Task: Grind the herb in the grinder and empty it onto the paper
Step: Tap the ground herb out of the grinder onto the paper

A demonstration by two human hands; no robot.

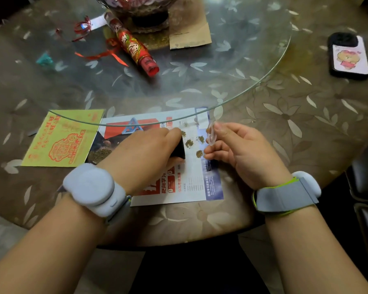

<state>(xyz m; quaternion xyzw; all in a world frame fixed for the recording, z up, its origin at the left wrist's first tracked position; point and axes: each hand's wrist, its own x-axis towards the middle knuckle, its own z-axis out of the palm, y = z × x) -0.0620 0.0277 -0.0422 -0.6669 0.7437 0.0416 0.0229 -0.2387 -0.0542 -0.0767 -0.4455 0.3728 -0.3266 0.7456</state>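
Now, head view — risk first, then surfaces.

Spill risk: small clumps of ground herb (189, 143) lie loose on the glossy paper (191, 183); a brush from either hand, or a nudge to the sheet, would probably scatter them onto the table (285, 128).
Grinder: a dark, hard-edged body (179, 150) sits on the paper under the left hand (145, 151), mostly hidden, so I cannot tell whether herb remains inside.
Left hand: fingers curled down and clenched around the grinder, pressing it to the sheet.
Right hand: the right hand (238, 149) pinches a small clear piece (211, 134) between thumb and fingertips — possibly the grinder's lid, though blur makes that uncertain; being smooth, it could slip.
Paper: a slick printed flyer, flat, its far edge tucked under the rim of a round glass turntable (253, 83).
Herb: dry, crumbly, green-brown, in separate little heaps just beside the grinder.
Table: floral-patterned, slightly shiny covering.
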